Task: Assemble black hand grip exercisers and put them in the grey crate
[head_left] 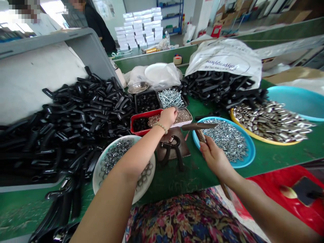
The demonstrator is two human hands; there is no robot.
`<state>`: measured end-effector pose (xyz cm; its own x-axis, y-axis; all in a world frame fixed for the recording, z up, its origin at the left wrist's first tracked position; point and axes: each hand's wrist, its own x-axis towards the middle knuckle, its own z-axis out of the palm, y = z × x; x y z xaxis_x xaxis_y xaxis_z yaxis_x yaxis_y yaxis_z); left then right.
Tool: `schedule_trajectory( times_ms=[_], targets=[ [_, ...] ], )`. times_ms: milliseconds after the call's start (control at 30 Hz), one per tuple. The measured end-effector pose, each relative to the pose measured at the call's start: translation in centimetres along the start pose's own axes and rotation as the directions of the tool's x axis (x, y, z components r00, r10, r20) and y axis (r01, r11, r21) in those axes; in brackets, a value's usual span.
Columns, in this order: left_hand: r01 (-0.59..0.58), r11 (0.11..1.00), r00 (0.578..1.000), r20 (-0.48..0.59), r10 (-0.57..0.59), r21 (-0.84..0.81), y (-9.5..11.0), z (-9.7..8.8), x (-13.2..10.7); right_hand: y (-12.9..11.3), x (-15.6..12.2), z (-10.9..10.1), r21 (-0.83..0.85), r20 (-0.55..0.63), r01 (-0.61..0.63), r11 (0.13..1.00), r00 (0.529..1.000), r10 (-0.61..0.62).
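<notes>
My left hand (168,117) is closed in a pinch over a tray of small copper-coloured pieces (184,115); what its fingertips hold, if anything, I cannot make out. My right hand (214,156) grips a hammer (199,127) by its wooden handle, the metal head raised near a blue basin of small metal nuts or washers (244,160). Between my hands, a black-handled tool with a metal jaw (174,148) lies on a dark metal plate (186,148). Below my left forearm is a white bowl of metal rings (111,158).
Black handles (93,101) heap from a grey crate (83,44) at left. Behind the trays lie screws (170,98). A white sack (225,57) spills black parts. At right stand a yellow-rimmed basin of shiny metal parts (273,121) and a blue basin (298,98). People stand beyond.
</notes>
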<state>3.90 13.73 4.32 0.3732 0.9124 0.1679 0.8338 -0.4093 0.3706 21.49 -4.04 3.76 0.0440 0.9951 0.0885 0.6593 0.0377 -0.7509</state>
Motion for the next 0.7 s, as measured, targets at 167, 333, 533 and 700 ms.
schedule_trajectory(
  times_ms=[167,333,533,700],
  targets=[
    [0.019,0.898,1.000,0.001,-0.021,-0.440,-0.1,-0.4,-9.5,0.3,-0.2,0.3,0.029,0.027,0.004,1.000,1.000,-0.005],
    [-0.026,0.961,0.996,-0.084,0.002,-0.277,-0.6,2.2,-14.3,0.3,0.0,0.8,0.052,0.031,0.028,0.998,0.999,-0.030],
    [-0.101,0.994,0.995,-0.012,0.101,0.028,-0.1,2.8,-14.1,0.1,-0.5,0.9,0.019,0.031,0.031,0.999,0.999,-0.032],
    [-0.177,0.966,0.978,0.143,0.151,0.189,0.5,1.9,-14.6,0.1,-0.9,0.6,-0.002,0.023,0.022,1.000,1.000,-0.021]
  ],
)
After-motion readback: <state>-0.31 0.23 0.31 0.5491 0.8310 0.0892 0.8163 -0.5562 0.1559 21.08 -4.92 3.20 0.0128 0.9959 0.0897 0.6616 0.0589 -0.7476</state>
